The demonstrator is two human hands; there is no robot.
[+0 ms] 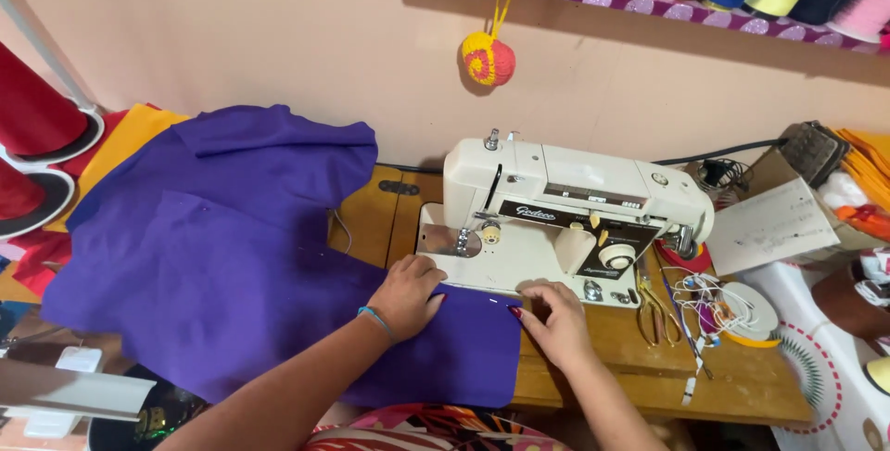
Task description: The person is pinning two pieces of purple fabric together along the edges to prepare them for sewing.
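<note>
While your left hand (408, 295) presses flat, fingers spread, on the purple cloth (232, 256) draped over the bench (649, 377), and your right hand (556, 319) pinches its edge, the overhanging weight could drag it askew.

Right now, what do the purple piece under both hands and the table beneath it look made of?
Purple piece: woven cloth, matte; it drapes and folds softly, with no sheen. Table: wood, likely varnished; brown grain lines show and it has a slight gloss.
</note>
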